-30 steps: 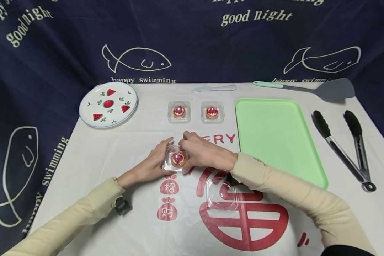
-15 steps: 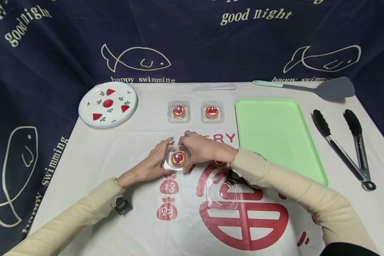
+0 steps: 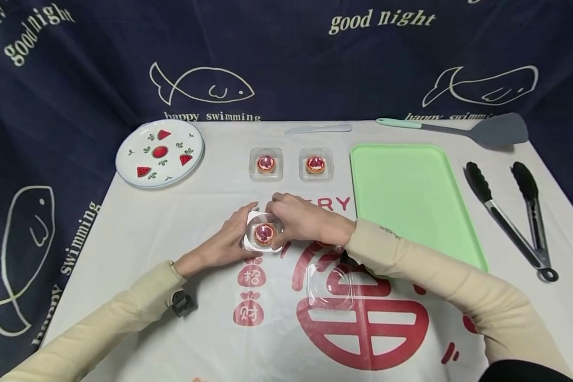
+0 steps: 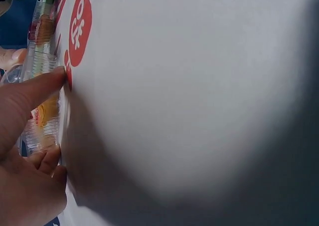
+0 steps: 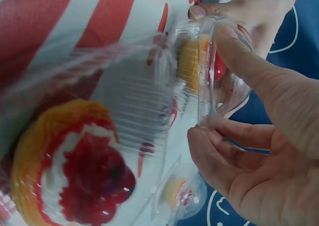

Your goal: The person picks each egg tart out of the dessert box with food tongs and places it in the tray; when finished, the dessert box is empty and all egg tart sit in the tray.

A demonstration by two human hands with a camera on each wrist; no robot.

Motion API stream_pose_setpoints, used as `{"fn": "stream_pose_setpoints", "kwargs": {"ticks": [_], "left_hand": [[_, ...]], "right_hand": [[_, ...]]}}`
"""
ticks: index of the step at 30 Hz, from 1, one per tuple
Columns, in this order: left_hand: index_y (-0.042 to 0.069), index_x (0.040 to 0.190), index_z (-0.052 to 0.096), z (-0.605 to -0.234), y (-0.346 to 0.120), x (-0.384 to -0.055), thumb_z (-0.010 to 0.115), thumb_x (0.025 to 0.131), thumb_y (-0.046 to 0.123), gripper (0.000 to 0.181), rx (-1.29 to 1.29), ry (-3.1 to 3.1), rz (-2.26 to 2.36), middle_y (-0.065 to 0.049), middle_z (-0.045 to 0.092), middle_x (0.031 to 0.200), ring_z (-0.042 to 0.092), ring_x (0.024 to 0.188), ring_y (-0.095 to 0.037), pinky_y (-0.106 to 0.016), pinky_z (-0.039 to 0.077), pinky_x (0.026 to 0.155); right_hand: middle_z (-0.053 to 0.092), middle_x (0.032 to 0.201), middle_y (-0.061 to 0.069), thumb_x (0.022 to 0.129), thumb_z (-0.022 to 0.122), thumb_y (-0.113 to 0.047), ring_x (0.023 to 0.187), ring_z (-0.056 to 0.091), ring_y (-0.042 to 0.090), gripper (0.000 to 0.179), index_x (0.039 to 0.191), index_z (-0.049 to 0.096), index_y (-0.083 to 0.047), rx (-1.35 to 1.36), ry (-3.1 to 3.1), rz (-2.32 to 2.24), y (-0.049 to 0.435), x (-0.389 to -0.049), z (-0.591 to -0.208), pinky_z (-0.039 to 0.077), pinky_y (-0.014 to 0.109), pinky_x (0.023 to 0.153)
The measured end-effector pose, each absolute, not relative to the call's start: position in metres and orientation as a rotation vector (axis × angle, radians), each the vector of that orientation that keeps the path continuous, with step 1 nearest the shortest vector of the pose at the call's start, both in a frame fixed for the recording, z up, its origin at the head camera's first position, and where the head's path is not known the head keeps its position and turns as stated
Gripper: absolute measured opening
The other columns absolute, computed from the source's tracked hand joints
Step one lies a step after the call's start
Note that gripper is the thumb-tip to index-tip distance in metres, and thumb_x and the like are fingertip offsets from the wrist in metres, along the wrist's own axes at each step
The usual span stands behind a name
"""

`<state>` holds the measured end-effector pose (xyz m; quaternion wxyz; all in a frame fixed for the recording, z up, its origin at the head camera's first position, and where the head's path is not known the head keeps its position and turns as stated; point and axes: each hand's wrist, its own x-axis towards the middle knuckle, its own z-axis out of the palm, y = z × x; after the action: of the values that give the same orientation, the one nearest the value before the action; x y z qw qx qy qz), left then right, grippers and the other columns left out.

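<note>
My left hand [image 3: 228,237] grips the left side of a clear plastic box [image 4: 37,133], thumb on one edge and fingers on the other. Inside it sits a small fruit tart [image 3: 265,233] with a glossy red topping. From the right, my right hand [image 3: 307,218] pinches the box's domed lid [image 5: 233,94] between thumb and fingers. Under my right wrist lies a second tart [image 5: 82,168] in a box, close up in the right wrist view and almost hidden by my arm in the head view. A clear lid [image 3: 330,286] lies just in front of it.
Two boxed tarts [image 3: 266,164] [image 3: 315,164] stand farther back. A plate with watermelon pictures [image 3: 159,172] is at the back left, a pale knife [image 3: 318,129] at the back. To the right are a green tray [image 3: 406,201], a spatula [image 3: 498,131] and black-tipped tongs [image 3: 512,223].
Both hands stay at the same box. Its edges catch more light now, and the right wrist has shifted very slightly. The whole head view has drifted a little upward.
</note>
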<state>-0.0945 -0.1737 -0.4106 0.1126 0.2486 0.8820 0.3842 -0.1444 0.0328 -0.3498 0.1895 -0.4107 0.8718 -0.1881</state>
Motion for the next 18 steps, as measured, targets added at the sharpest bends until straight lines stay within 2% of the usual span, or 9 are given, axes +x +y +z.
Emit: {"fn": "stream_pose_setpoints", "kwargs": {"ticks": [5,11,15,18], "left_hand": [[-0.01,0.147,0.018,-0.406,-0.173,-0.093,0.084,0.071,0.016,0.104,0.741,2.61,1.047,-0.029,0.035,0.144,0.036,0.132,-0.042,-0.06,0.028,0.112],[-0.006,0.15,0.013,-0.395,-0.177,-0.09,0.089,0.068,0.025,0.117,0.749,2.605,1.046,-0.023,0.037,0.139,0.037,0.131,-0.033,-0.048,0.03,0.115],[-0.003,0.148,0.026,-0.387,-0.179,-0.088,0.089,0.069,0.028,0.106,0.83,2.663,1.027,-0.018,0.04,0.138,0.039,0.13,-0.03,-0.047,0.033,0.114],[-0.002,0.145,0.035,-0.382,-0.179,-0.086,0.087,0.072,0.028,0.094,0.906,2.738,0.943,-0.015,0.045,0.136,0.043,0.127,-0.028,-0.047,0.036,0.111]], "right_hand": [[0.06,0.099,0.007,0.069,0.089,-0.03,0.084,0.053,0.017,0.049,0.105,0.069,-0.003,-1.192,2.482,-0.483,0.035,-0.142,-0.347,0.049,0.028,0.073],[0.059,0.1,0.007,0.069,0.088,-0.033,0.086,0.054,0.017,0.054,0.109,0.067,-0.002,-1.222,2.549,-0.469,0.041,-0.136,-0.342,0.051,0.028,0.073],[0.061,0.103,0.008,0.072,0.087,-0.034,0.089,0.055,0.017,0.058,0.115,0.064,-0.002,-1.235,2.569,-0.483,0.045,-0.131,-0.339,0.052,0.027,0.074],[0.061,0.11,0.01,0.074,0.086,-0.033,0.095,0.056,0.018,0.062,0.121,0.062,-0.001,-1.223,2.572,-0.534,0.047,-0.127,-0.337,0.053,0.028,0.08]]}}
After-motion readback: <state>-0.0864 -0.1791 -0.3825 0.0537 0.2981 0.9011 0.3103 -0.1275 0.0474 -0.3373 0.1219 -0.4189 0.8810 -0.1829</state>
